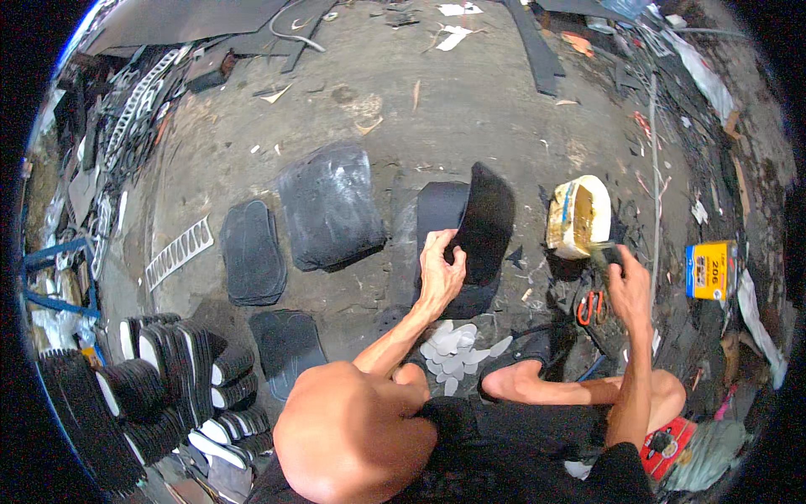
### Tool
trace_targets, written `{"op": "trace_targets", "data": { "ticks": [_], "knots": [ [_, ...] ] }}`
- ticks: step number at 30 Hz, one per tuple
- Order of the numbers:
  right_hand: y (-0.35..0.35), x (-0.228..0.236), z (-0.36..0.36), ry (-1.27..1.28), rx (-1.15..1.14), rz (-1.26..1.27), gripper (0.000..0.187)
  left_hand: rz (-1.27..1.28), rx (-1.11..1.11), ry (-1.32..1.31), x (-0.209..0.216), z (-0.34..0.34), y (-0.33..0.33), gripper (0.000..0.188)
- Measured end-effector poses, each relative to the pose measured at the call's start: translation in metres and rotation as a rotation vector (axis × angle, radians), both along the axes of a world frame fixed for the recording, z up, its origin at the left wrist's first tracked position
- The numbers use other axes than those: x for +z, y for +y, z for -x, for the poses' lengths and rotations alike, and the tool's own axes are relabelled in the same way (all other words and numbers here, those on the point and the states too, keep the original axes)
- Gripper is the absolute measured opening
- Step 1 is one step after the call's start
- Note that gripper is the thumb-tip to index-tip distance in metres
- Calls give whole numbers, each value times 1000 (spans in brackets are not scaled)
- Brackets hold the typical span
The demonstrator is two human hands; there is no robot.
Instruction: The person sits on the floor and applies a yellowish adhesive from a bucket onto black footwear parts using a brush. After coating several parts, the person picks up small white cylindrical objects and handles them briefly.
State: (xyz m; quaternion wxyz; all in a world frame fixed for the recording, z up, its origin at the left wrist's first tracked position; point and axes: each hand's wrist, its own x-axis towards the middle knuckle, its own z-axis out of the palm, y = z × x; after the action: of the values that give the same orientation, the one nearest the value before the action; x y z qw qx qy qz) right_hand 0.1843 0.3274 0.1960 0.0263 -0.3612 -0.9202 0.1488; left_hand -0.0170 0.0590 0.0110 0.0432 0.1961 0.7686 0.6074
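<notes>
My left hand (441,273) pinches the near edge of a thin black sheet (489,223) and holds it tilted up. More black sheets (437,202) lie flat beneath it on the floor. On the right, my right hand (630,294) is closed around the dark handle of a brush (606,254). The brush head is blurred, close by the near rim of a white tub (598,197) that is tipped and has yellowish-brown residue inside. Orange-handled scissors (590,307) lie on the floor beside that hand. A pile of pale grey cut pieces (460,349) lies between my feet.
Left of the sheets are a dark cushion-like block (332,210), stacked sole-shaped pieces (252,252) and a flat black piece (287,349). Stacks of black soles (172,370) crowd the lower left. A yellow and blue box (711,270) stands right. Scraps (126,143) line both sides.
</notes>
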Motion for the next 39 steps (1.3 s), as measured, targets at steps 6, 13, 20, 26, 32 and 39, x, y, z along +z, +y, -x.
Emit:
{"op": "trace_targets", "data": {
  "ticks": [6, 13, 20, 26, 32, 39],
  "knots": [
    [-7, 21, 7, 59, 12, -73, 43, -235, 304, -284, 28, 55, -66, 38],
    [21, 3, 35, 33, -4, -180, 47, 828, 756, 3, -51, 142, -196, 65],
    [129, -72, 85, -17, -1, -226, 53, 481, 158, 172, -17, 46, -65, 66],
    [138, -147, 101, -211, -149, -188, 53, 581, 59, 56, -37, 9, -10, 94],
    [159, -106, 66, 336, -343, 722, 67, 494, 130, 63, -21, 18, -43, 84],
    [37, -81, -8, 201, -308, 877, 36, 169, 3, -483, -3, -18, -62, 75]
  ]
}}
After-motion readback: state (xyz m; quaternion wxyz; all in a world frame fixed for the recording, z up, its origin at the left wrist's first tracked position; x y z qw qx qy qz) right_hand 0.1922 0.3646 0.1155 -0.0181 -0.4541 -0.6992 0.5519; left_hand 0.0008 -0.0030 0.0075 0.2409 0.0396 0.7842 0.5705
